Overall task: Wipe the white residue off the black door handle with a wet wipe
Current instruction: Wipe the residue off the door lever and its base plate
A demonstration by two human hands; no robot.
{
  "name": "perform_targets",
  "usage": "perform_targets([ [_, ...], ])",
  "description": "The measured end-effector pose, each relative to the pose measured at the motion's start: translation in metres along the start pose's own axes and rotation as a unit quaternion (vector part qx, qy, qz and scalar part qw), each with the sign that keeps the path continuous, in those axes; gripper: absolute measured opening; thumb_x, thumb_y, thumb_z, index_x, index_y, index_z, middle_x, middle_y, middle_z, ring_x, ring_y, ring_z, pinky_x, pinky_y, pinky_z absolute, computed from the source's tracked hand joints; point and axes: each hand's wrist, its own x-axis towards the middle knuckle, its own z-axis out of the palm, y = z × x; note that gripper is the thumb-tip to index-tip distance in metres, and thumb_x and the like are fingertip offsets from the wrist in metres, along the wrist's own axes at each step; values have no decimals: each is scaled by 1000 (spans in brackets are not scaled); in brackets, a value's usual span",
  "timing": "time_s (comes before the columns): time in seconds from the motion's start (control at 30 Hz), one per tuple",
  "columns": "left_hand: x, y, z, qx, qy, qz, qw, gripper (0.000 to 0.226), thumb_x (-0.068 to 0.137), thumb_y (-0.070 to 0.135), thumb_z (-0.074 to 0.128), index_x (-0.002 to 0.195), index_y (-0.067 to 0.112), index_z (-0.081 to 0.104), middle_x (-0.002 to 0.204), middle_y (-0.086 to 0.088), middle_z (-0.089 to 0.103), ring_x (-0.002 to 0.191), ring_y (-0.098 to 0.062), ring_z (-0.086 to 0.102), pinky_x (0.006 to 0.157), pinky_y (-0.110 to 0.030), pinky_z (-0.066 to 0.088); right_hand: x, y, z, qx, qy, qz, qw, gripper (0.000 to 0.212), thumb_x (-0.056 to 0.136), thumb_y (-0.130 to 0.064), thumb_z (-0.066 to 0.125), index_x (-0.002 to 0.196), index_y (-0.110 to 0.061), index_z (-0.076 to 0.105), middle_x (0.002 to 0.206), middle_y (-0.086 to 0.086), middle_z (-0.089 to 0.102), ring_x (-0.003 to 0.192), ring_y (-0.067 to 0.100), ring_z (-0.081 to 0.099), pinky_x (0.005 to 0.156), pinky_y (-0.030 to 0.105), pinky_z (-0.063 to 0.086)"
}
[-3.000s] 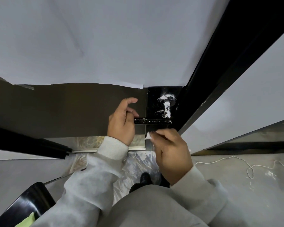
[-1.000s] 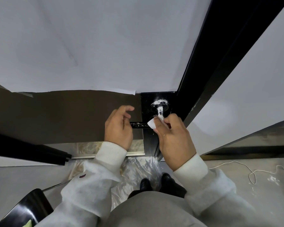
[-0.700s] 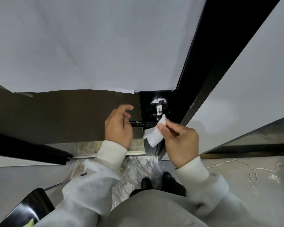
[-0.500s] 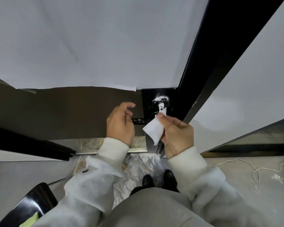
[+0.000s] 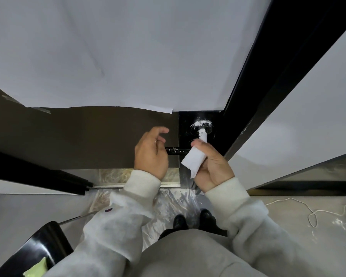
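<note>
Residue is clinging in white smears to the round base [image 5: 202,125] of the black door handle [image 5: 177,150], and more white flecks are showing along the lever where it is running out to the left. You are holding the wet wipe [image 5: 194,161] in your right hand [image 5: 213,166], fingers curled round it, with its upper end reaching up to the neck of the handle just below the round base and its loose lower corner hanging free in front of your palm. Your left hand [image 5: 151,151] is gripping the far end of the lever, the fingers curling over it while the index finger is lifting clear toward the brown panel [image 5: 88,136] behind. White paper [image 5: 128,56] is covering the door above the panel, its lower edge sitting just over the handle plate. You are standing on crinkled clear plastic sheeting [image 5: 168,202], and the toes of your black shoes [image 5: 192,218] are showing between your cream sleeves. Black door framing [image 5: 278,76] is running diagonally up to the right beside the handle. A thin white cord [image 5: 312,212] is lying looped on the grey floor at the right, well apart from you, and a black chair back [image 5: 38,248] with something pale green on it is sitting at the lower left.
</note>
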Motion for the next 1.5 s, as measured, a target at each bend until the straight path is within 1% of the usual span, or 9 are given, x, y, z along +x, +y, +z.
perform_targets([
  [0.2, 1, -1, -2, 18, 1, 15, 1000, 43, 89, -8, 42, 111, 19, 69, 95, -7, 60, 81, 1, 52, 71, 1, 34, 11, 10, -5, 79, -88, 33, 992, 17, 72, -24, 80, 77, -13, 68, 83, 2, 62, 86, 19, 56, 90, 40, 41],
  [0.3, 1, -1, -3, 22, 1, 17, 1000, 43, 90, -8, 43, 111, 20, 69, 96, -7, 58, 82, 2, 52, 73, 1, 34, 12, 12, -6, 74, -105, 34, 991, 23, 65, -27, 86, 75, -14, 70, 87, 2, 61, 86, 19, 55, 86, 39, 42],
  [0.6, 1, -1, -3, 7, -4, 22, 1000, 43, 91, -7, 43, 113, 21, 68, 100, -8, 55, 84, -2, 53, 72, 1, 34, -9, 11, -17, 118, -94, 22, 988, 45, 84, -21, 63, 126, -6, 58, 94, 5, 70, 81, 14, 57, 78, 28, 45],
  [0.8, 0, -1, -4, 7, -2, 24, 1000, 43, 92, -6, 43, 113, 20, 69, 102, -8, 54, 87, -2, 53, 74, 3, 33, 2, 5, -12, 135, -67, 20, 988, 26, 80, -12, 68, 104, -15, 59, 98, 5, 65, 87, 13, 63, 77, 27, 54],
  [0.9, 0, -2, -4, 8, -2, 24, 1000, 44, 91, -6, 42, 113, 20, 69, 104, -7, 54, 90, -1, 53, 76, 3, 33, 0, 1, -9, 93, -37, -23, 995, 16, 73, -7, 71, 82, -14, 60, 93, 9, 69, 81, 16, 70, 70, 29, 60],
  [1.17, 0, 0, -1, 26, 4, 41, 999, 45, 89, -8, 41, 114, 18, 69, 103, -6, 52, 88, -14, 54, 75, 1, 32, -21, -8, -20, -65, 51, -104, 991, 15, 75, -11, 76, 82, -1, 67, 84, 11, 71, 69, 16, 72, 54, 29, 57],
  [1.27, 0, -3, 0, 55, 8, 73, 996, 45, 86, -7, 41, 113, 17, 68, 99, -6, 54, 86, -14, 54, 74, -2, 32, -27, -15, -30, -232, 108, -212, 943, 14, 72, -22, 83, 74, -15, 72, 71, 3, 67, 57, 8, 62, 49, 24, 49],
  [1.4, 0, -2, 1, 59, 7, 75, 995, 45, 84, -8, 40, 110, 16, 68, 93, -4, 57, 81, -14, 55, 75, -13, 37, -21, -9, -29, -437, 89, -300, 843, 17, 84, -40, 76, 73, -27, 74, 67, -6, 73, 65, 12, 69, 66, 31, 56],
  [1.5, -1, -1, 0, 56, 7, 71, 996, 45, 84, -9, 41, 109, 15, 69, 91, -3, 57, 81, -15, 56, 76, -17, 39, -15, -7, -15, -449, 87, -263, 850, 33, 87, -42, 72, 67, -16, 70, 57, -6, 69, 56, 14, 65, 60, 33, 52],
])
